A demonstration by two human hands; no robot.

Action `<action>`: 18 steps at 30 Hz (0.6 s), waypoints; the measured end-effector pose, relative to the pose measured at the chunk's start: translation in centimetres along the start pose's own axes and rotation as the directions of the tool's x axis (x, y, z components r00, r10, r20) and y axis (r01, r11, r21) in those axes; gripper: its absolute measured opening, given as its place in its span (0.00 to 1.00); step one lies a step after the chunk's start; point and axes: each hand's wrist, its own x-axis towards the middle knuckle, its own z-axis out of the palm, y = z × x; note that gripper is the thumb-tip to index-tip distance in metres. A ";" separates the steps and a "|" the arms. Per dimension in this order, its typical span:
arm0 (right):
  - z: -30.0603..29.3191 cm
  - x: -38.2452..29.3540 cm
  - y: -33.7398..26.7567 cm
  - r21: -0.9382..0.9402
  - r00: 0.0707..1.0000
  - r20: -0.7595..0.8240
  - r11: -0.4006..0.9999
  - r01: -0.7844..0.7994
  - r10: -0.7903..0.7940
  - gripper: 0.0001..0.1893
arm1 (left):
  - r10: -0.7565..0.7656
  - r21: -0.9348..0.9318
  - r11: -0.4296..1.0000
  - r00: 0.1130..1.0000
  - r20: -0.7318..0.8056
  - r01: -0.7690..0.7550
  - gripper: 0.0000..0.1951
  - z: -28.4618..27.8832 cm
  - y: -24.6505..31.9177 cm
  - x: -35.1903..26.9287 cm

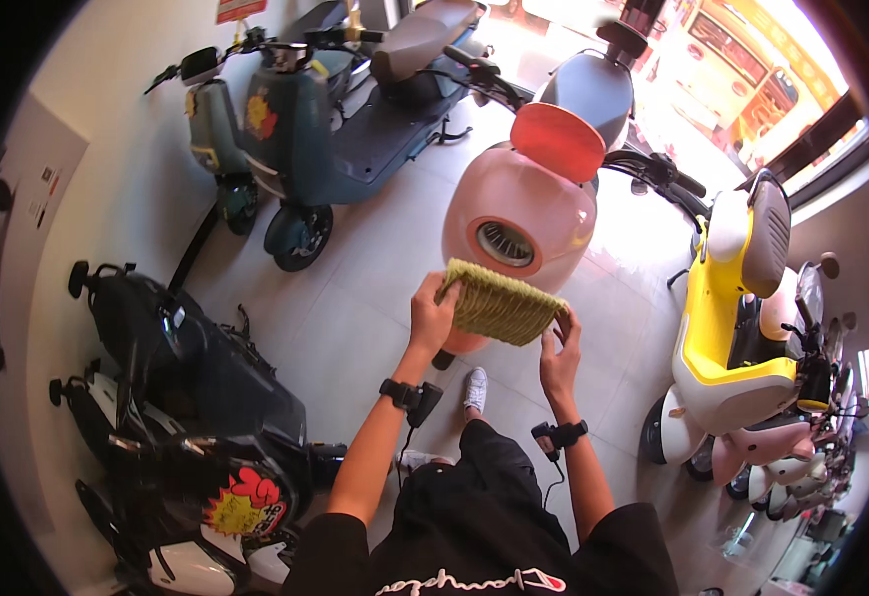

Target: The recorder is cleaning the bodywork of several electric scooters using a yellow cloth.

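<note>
A greenish-yellow woven basket [505, 305] spans the space between my two hands. At its left end, my left hand [434, 309] grips the edge with thumb and fingers. My right hand [562, 350] pinches the opposite corner. Behind the basket stands a pink scooter [516, 201] with a round headlight [507, 244] and a red-orange panel [558, 141] above it. The basket overlaps the scooter's lower front in view; I cannot tell whether they touch. What the basket contains cannot be made out.
A dark teal scooter [308, 127] stands at the upper left, black scooters [203, 357] at the lower left. To the right, a yellow and white scooter [732, 343] heads a row of several more. Grey floor tiles [360, 298] lie between them. Bright glass lines the far side.
</note>
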 end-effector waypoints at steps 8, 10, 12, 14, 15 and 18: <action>2.9 14.3 0.9 0.023 0.974 -0.177 0.989 0.147 -0.141 0.40 | 0.185 0.015 0.982 0.966 -0.178 -0.186 0.12 8.6 1.7 13.3; 3.8 16.8 1.2 -0.091 0.984 -0.129 0.989 0.115 -0.126 0.42 | 0.170 -0.003 0.984 0.949 -0.265 -0.177 0.16 10.1 2.1 16.1; 5.1 18.2 1.6 -0.251 0.980 -0.079 0.955 0.156 -0.181 0.41 | 0.279 0.199 0.953 0.913 -0.298 -0.227 0.19 11.4 1.8 17.6; 6.0 18.6 2.3 -0.420 0.973 -0.070 0.891 0.172 -0.221 0.39 | 0.525 0.570 0.753 0.824 -0.216 -0.330 0.27 12.0 1.0 18.3; 6.5 18.7 2.7 -0.571 0.964 -0.042 0.798 0.192 -0.263 0.37 | 0.524 0.570 0.751 0.826 -0.208 -0.333 0.27 12.2 0.3 18.0; 7.7 19.0 2.0 -0.631 0.965 -0.105 0.766 0.124 -0.242 0.33 | 0.442 0.678 0.585 0.876 0.194 -0.445 0.28 13.6 -0.8 17.2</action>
